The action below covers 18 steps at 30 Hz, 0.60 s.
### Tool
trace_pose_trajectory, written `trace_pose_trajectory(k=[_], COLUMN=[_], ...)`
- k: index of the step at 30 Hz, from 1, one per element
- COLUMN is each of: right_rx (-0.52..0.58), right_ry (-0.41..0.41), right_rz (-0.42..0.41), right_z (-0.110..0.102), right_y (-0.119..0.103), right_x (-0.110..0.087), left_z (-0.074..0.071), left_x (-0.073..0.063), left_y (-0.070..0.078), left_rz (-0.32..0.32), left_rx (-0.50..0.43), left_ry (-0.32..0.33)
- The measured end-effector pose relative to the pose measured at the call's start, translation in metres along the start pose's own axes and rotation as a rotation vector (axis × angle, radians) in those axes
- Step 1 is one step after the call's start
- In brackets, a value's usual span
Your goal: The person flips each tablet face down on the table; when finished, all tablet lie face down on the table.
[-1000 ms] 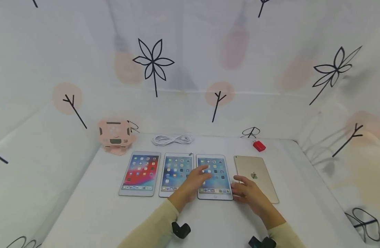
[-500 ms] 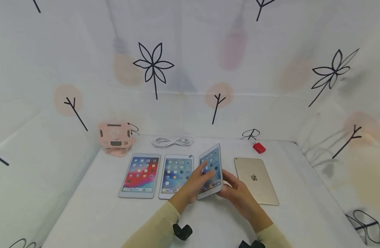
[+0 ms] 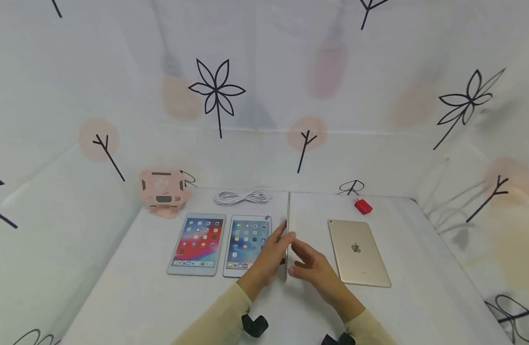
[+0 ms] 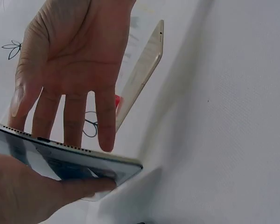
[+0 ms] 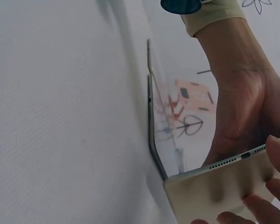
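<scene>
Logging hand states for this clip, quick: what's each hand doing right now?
Left hand: holding the upright tablet, thumb on its screen side.
Right hand: open, straight fingers against the tablet's back.

The head camera looks forward and down over the table (image 3: 419, 249); both wrist cameras sit close – sharing the upright tablet (image 3: 287, 230) near 6 o'clock.
</scene>
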State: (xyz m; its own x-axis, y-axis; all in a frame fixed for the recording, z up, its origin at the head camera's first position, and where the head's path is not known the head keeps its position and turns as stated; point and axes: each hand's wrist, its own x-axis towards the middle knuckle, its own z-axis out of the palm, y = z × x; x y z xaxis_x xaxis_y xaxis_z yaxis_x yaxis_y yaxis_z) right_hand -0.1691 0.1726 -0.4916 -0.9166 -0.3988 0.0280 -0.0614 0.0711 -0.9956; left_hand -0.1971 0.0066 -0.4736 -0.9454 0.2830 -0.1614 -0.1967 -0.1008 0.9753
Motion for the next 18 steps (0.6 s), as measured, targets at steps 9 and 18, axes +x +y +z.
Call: trace_pose_trajectory(k=[9,18], right_rx=[-0.163,-0.105], right_ry=[0.069,0.141], right_rz=[-0.078,0.193], right_z=[-0.018,-0.051], right_y=[-0.006,-0.005], right_x=[-0.007,-0.017], left_z=[0.002,-0.003], left_x=[0.003,0.008], left_y=[-0.002,-0.008], left_rz=[0.170,0.166], left_rx=[-0.207,-0.364], left_ry=[0.020,0.118])
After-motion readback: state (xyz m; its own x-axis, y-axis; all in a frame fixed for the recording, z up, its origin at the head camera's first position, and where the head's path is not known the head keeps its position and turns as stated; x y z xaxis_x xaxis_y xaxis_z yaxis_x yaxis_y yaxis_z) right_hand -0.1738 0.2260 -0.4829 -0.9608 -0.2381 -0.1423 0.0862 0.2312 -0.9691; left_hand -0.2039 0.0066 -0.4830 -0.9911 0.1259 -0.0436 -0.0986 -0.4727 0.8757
